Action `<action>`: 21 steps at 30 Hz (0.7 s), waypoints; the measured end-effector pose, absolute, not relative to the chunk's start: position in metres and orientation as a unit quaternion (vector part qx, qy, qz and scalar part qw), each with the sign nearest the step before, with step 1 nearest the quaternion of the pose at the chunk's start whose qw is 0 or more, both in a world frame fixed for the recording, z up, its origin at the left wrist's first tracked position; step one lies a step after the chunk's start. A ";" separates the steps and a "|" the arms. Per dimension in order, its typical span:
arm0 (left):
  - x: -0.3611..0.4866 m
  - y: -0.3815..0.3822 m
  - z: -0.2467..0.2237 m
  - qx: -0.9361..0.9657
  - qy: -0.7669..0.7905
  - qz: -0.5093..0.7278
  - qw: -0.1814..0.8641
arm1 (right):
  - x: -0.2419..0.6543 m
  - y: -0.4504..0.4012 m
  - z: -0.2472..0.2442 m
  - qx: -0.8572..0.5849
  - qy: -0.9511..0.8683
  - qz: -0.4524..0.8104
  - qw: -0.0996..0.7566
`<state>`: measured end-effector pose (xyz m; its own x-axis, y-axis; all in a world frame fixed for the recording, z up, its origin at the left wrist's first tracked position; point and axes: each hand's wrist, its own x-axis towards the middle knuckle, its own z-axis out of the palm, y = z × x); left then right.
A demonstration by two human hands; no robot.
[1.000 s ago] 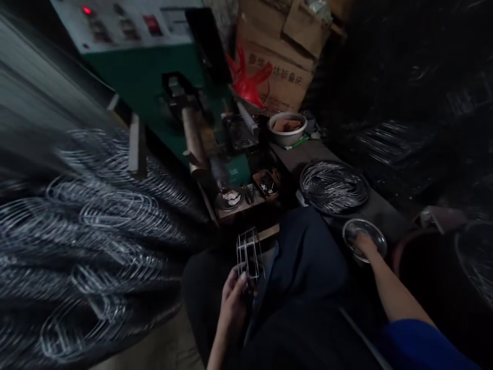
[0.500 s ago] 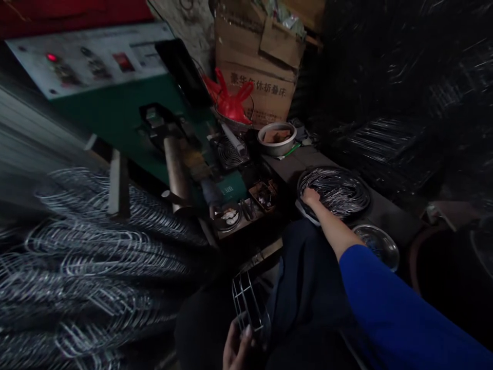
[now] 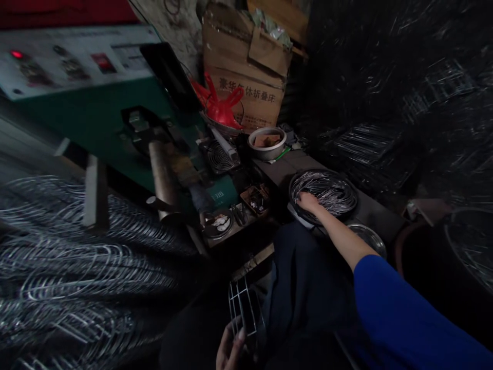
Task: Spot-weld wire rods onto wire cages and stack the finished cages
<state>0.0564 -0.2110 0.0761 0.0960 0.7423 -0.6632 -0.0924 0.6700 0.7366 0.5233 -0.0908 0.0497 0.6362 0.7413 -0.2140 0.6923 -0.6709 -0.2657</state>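
My left hand point(image 3: 230, 347) is closed on a small wire frame point(image 3: 242, 306) with curved bars and cross wires, low at the centre in front of my legs. My right hand point(image 3: 308, 201) reaches into a round dark tray point(image 3: 356, 201) filled with a bundle of bent metal wires point(image 3: 327, 190). Its fingers are at the left side of the bundle and are too small and dark to make out. Partly behind my right forearm lies a shiny metal bowl point(image 3: 370, 235).
A green machine point(image 3: 84, 115) with a lit red lamp stands at the left, above stacked wire frames point(image 3: 84, 262). Further back are a white bowl point(image 3: 267, 143), a red bag point(image 3: 224, 109) and a cardboard box point(image 3: 246, 67). A small parts box point(image 3: 256, 199) sits mid-view.
The view has shifted, so most things stand further left. My right hand has moved slightly inward over the wires in the tray. My left hand still holds the wire frame.
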 end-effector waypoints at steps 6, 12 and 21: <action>0.061 -0.199 0.086 0.267 0.595 0.352 0.671 | 0.553 -0.148 0.085 -0.900 -0.394 0.071 0.175; 0.061 -0.161 0.102 0.316 0.559 0.375 0.669 | 0.545 -0.188 0.153 -0.735 -0.402 -0.009 0.546; 0.085 -0.139 0.113 0.447 0.498 0.453 0.589 | 0.400 -0.137 0.157 -0.602 -0.558 0.305 0.482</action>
<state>0.0847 -0.1393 0.1130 0.0941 0.9787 -0.1822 -0.0891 0.1906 0.9776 0.4000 -0.1372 0.1566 0.1898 0.9669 0.1703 0.3787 0.0880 -0.9213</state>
